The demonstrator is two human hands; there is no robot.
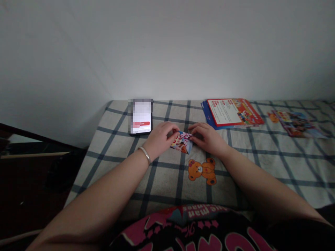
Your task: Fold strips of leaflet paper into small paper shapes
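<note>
Between my hands, low over the checked cloth, is a small piece of colourfully printed paper (183, 143), with pink, blue, red and yellow showing. It looks folded, but I cannot tell for sure. My left hand (161, 137), with a silver bangle at the wrist, is closed on the paper's left edge, thumb and fingers pinched. Opposite it, my right hand (208, 137) pinches the upper right edge with bent fingers. Parts of both edges are hidden behind the fingertips.
A lit smartphone (142, 118) lies left of my hands. Beyond my right hand is a stack of printed sheets (227, 113), red over blue. Another colourful leaflet (300, 123) lies farther right. The checked cloth (115, 170) reaches a white wall (167, 52); its left edge drops toward a dark floor.
</note>
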